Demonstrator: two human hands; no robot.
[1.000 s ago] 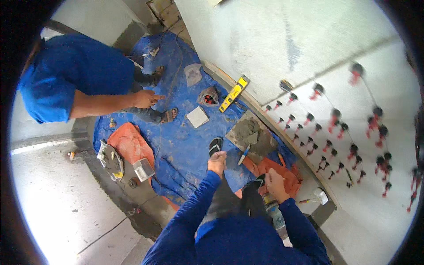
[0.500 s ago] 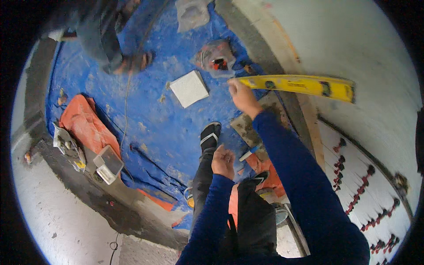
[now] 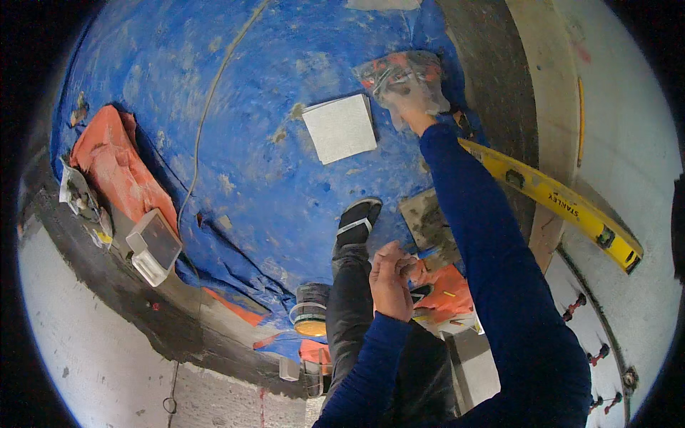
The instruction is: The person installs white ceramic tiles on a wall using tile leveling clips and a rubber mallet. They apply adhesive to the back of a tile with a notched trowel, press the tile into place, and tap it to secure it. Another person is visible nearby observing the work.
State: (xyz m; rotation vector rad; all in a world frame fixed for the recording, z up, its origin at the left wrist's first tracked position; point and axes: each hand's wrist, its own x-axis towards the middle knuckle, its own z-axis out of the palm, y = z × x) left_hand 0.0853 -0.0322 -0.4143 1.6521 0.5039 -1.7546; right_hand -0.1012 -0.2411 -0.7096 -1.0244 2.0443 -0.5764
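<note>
My right hand (image 3: 412, 107) reaches into a clear plastic bag (image 3: 391, 77) that holds small red and dark pieces. Its fingers are behind the plastic and cannot be made out. Beside my right forearm a yellow spirit level (image 3: 553, 196) rests at a slant on the right, apart from the hand. My left hand (image 3: 391, 282) is raised over my legs with its fingers curled in; whatever they hold, if anything, is too small to name. A stack of white square tiles (image 3: 340, 130) lies on the blue sheet (image 3: 264, 93), left of the bag.
A grey slab (image 3: 430, 221) and orange sheeting (image 3: 451, 291) lie beneath my arms. On the left are orange sheeting (image 3: 123, 165), a clear plastic box (image 3: 155, 246) and a cable (image 3: 205, 118). A bucket (image 3: 312, 303) stands by my leg. Red spacers (image 3: 574, 307) stud the right-hand tiles.
My right hand has let go of the spirit level and moved into the plastic bag. My left hand has lifted slightly and curled its fingers. The other person has left the view.
</note>
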